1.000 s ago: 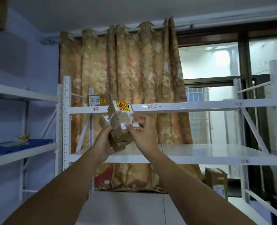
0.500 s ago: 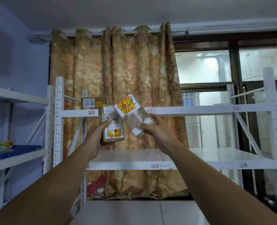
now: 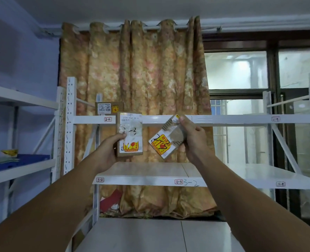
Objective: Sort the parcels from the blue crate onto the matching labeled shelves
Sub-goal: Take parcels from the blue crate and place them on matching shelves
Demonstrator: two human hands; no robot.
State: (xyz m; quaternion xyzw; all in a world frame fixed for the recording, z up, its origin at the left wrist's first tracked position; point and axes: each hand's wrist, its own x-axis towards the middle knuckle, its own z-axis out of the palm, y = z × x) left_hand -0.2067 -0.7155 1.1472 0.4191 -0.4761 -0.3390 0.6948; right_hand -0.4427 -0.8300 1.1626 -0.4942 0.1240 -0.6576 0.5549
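Observation:
My left hand (image 3: pixel 108 150) grips a brown cardboard parcel (image 3: pixel 130 131) held upright, its white label marked by hand "3-3". My right hand (image 3: pixel 190 137) holds a second small parcel (image 3: pixel 166 140) tilted, with a yellow and red fragile sticker facing me. Both are raised in front of the white metal shelving (image 3: pixel 168 119). The upper shelf edge carries a tag "2-2" (image 3: pixel 107 119); the lower shelf edge (image 3: pixel 150 180) carries tags "3-2" (image 3: pixel 100 179) and "3-3" (image 3: pixel 178 182). A boxed parcel marked "2-2" (image 3: pixel 108 108) sits on the upper shelf at the left. The blue crate is out of view.
A patterned curtain (image 3: pixel 136 79) hangs behind the shelving, with a window (image 3: pixel 241 73) to the right. Another white rack (image 3: pixel 19 100) stands on the left, its middle shelf covered in blue (image 3: pixel 23 159) with a yellow item on it. The lowest shelf board (image 3: pixel 150 233) lies below my arms.
My hands have drawn the two parcels apart. The left parcel now stands upright with its label toward me, and the right parcel has swung right and lower. The view has moved closer to the shelving.

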